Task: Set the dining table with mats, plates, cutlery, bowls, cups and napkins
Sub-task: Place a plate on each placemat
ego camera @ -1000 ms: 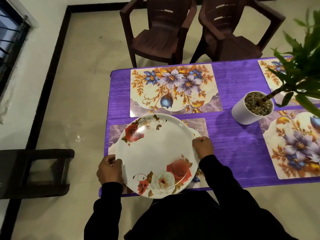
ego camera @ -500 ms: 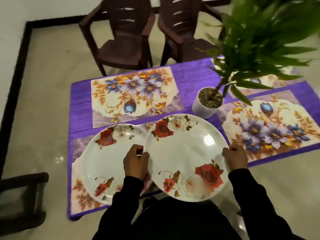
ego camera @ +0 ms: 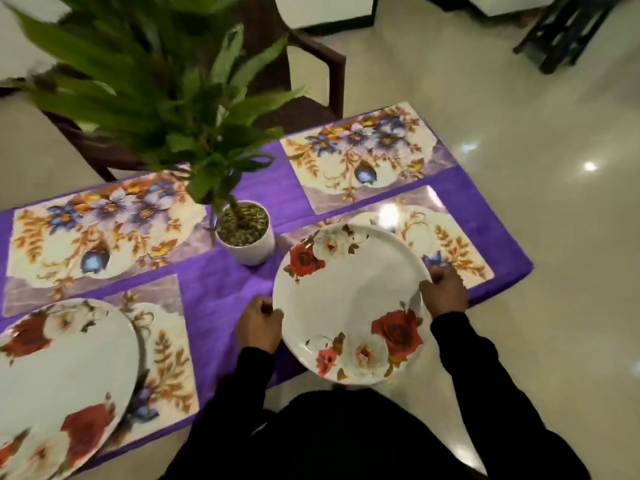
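While both hands carry it, the rose-patterned plate [ego camera: 349, 299] sits between them over the near right mat [ego camera: 446, 244], its near edge reaching past the desk [ego camera: 221, 289] edge. Left hand [ego camera: 258, 327] grips the plate's left rim with curled fingers; right hand [ego camera: 443, 294] grips the right rim. A second plate [ego camera: 59, 379] lies on the near left mat [ego camera: 169, 362], well apart. A white potted plant [ego camera: 246, 233] stands between the mats.

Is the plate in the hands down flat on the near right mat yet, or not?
Not flat yet. The plate overhangs the table edge, with the left hand and right hand gripping its rim; contact with the mat cannot be told.
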